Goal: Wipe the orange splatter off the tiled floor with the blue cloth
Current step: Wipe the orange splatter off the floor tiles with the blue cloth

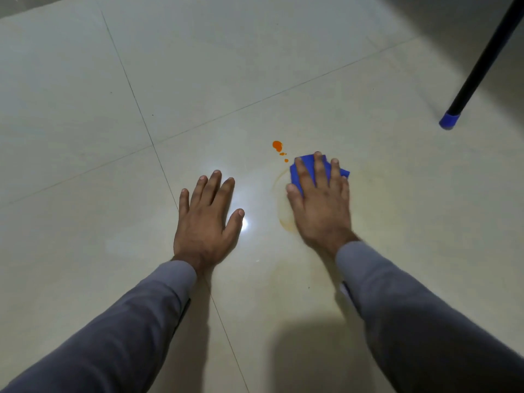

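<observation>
A few orange drops of splatter [277, 145] lie on the pale tiled floor [198, 66], trailing down towards the cloth. Just right of and below them, my right hand [320, 199] presses flat on the folded blue cloth [296, 173], with straight fingers spread across it. Most of the cloth is hidden under the hand. A faint orange smear ring [280, 211] shows on the tile left of that hand. My left hand [208, 217] rests flat on the floor to the left, fingers spread, holding nothing.
A black furniture leg [487, 55] with a blue cap [449, 121] stands on the floor at the upper right. Grout lines cross the tiles left of the hands. A dark shadow falls at the bottom centre.
</observation>
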